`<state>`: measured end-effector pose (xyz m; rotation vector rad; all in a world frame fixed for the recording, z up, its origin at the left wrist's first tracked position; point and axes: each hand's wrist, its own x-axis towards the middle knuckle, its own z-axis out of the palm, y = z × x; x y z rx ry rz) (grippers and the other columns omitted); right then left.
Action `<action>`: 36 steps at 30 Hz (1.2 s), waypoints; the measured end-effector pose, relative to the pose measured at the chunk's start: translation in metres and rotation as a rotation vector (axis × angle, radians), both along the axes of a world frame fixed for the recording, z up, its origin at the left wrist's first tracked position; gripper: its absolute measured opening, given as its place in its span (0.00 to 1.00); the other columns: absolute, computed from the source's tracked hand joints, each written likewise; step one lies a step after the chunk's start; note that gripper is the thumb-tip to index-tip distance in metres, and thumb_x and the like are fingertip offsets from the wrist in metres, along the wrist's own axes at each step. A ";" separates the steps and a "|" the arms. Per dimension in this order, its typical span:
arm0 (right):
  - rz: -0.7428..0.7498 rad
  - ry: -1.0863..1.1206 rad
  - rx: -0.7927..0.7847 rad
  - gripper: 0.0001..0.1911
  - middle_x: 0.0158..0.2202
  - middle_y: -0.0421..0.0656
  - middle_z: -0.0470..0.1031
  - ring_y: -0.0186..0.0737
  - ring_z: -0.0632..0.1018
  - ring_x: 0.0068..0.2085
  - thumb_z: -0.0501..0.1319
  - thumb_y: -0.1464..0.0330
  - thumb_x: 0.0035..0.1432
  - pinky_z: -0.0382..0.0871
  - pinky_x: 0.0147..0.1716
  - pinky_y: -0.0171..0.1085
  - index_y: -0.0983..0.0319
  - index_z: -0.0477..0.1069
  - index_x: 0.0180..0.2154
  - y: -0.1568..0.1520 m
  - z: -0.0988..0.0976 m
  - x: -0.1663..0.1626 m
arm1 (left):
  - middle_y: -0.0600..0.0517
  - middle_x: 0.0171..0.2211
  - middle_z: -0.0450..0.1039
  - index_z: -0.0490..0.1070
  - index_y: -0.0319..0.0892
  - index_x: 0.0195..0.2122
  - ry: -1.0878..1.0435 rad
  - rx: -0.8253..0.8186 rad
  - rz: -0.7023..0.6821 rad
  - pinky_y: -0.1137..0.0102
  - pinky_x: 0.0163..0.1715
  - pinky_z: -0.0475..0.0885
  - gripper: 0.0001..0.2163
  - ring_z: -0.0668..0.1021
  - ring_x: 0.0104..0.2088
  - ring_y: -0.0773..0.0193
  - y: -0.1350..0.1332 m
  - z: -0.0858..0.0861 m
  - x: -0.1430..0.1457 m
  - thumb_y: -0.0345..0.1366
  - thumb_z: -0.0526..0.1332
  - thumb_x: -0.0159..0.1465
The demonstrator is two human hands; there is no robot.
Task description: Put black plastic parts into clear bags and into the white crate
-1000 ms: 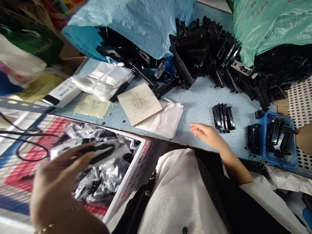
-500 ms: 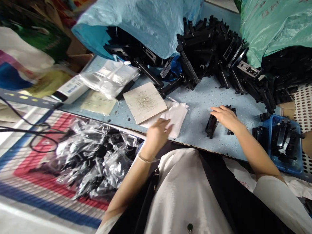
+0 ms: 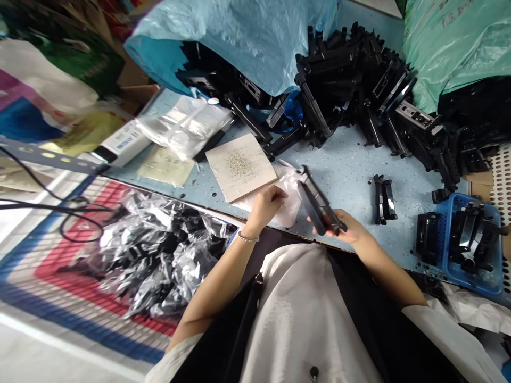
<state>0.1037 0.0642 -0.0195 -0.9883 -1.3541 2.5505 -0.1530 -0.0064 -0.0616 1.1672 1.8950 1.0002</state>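
My right hand (image 3: 345, 226) is closed around the lower end of a black plastic bracket (image 3: 317, 205), a long part with a hinge-like end. The bracket is held tilted above the front of the table. My left hand (image 3: 266, 206) is closed, thumb and fingers pinched at the edge of a clear plastic bag (image 3: 293, 194) on a thin stack of them. A square board (image 3: 241, 165) sprinkled with tiny metal bits partly covers that stack. Another black bracket (image 3: 384, 199) lies on the table, right of my right hand.
A large heap of black brackets (image 3: 331, 85) lies at the back, beside a blue bag (image 3: 235, 32) and a green bag (image 3: 459, 48). At right is a blue basket (image 3: 447, 229) of brackets. Bagged parts (image 3: 159, 255) fill a container below left. A wrapped packet (image 3: 187, 125) lies at left.
My right hand has picked up a bracket from the table and brought it left, towards the bags. My left hand has moved slightly right and its fingers have pinched together on the bag.
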 end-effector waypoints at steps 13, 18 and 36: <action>-0.245 0.021 -0.353 0.18 0.22 0.38 0.73 0.28 0.65 0.21 0.77 0.63 0.38 0.56 0.18 0.29 0.61 0.72 0.27 -0.030 -0.045 -0.033 | 0.41 0.63 0.70 0.60 0.43 0.69 0.369 0.468 -0.512 0.61 0.63 0.73 0.26 0.75 0.62 0.58 -0.047 0.052 0.040 0.23 0.48 0.70; -0.307 0.103 -0.312 0.16 0.25 0.37 0.73 0.28 0.65 0.22 0.76 0.61 0.46 0.60 0.19 0.28 0.61 0.75 0.32 -0.038 -0.035 -0.028 | 0.41 0.63 0.68 0.59 0.45 0.70 0.244 0.493 -0.547 0.62 0.62 0.74 0.28 0.74 0.63 0.57 -0.059 0.061 0.050 0.22 0.51 0.69; 0.107 -0.024 0.441 0.23 0.49 0.44 0.80 0.40 0.81 0.41 0.64 0.60 0.63 0.77 0.42 0.41 0.56 0.72 0.59 -0.042 0.014 -0.012 | 0.50 0.50 0.81 0.74 0.48 0.56 0.498 0.361 -0.386 0.63 0.56 0.79 0.14 0.83 0.51 0.58 -0.130 0.092 0.003 0.37 0.60 0.70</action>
